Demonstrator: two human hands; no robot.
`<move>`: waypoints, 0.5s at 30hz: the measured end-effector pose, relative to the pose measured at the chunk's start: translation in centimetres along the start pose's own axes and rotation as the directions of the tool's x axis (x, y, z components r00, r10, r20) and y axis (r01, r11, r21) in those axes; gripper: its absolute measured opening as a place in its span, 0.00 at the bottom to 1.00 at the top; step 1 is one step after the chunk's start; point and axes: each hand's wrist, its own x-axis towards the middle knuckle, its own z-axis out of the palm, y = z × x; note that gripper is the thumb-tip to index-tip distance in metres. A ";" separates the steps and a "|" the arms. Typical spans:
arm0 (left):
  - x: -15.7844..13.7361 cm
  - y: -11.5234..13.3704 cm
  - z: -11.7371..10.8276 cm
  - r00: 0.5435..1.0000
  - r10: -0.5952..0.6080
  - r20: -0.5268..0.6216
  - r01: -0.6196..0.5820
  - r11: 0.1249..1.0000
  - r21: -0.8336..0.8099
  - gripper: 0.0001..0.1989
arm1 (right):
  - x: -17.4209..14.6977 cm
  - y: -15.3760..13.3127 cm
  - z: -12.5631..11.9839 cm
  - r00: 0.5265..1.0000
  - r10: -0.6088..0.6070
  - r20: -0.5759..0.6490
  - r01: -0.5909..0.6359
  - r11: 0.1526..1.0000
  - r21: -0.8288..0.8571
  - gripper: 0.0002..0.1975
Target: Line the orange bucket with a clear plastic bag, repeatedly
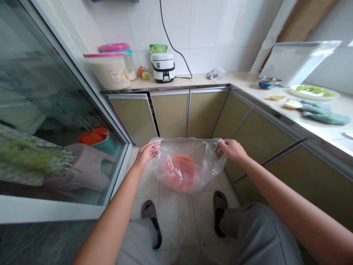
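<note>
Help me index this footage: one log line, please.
clear plastic bag: held spread; left hand: holding left edge; right hand: holding right edge; reddish shape: visible through bag

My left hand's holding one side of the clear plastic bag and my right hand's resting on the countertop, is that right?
Not quite: the head view shows your right hand holding the other side of the clear plastic bag, not resting on the countertop. Your left hand does hold one side.

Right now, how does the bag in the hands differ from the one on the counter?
The large bag is spread between the left hand and right hand; the small bag lies crumpled on the counter. The large bag is see-through, the small bag looks greyer. Both seem thin plastic.
</note>
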 end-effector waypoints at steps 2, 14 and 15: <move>-0.6 -0.3 0.2 1.000 -0.023 -0.020 0.023 1.000 -0.003 0.18 | -0.3 0.1 -0.3 1.000 0.018 -0.024 -0.020 0.995 -0.096 0.17; -2.2 -3.5 0.4 0.984 -0.175 0.041 0.176 0.984 -0.031 0.19 | -7.3 -8.8 7.1 0.867 -0.472 0.161 0.496 0.850 -0.177 0.11; -2.2 -3.7 0.4 0.982 -0.183 0.051 0.185 0.982 -0.024 0.19 | -6.3 -9.4 9.0 0.839 -0.474 0.267 0.517 0.848 -0.117 0.11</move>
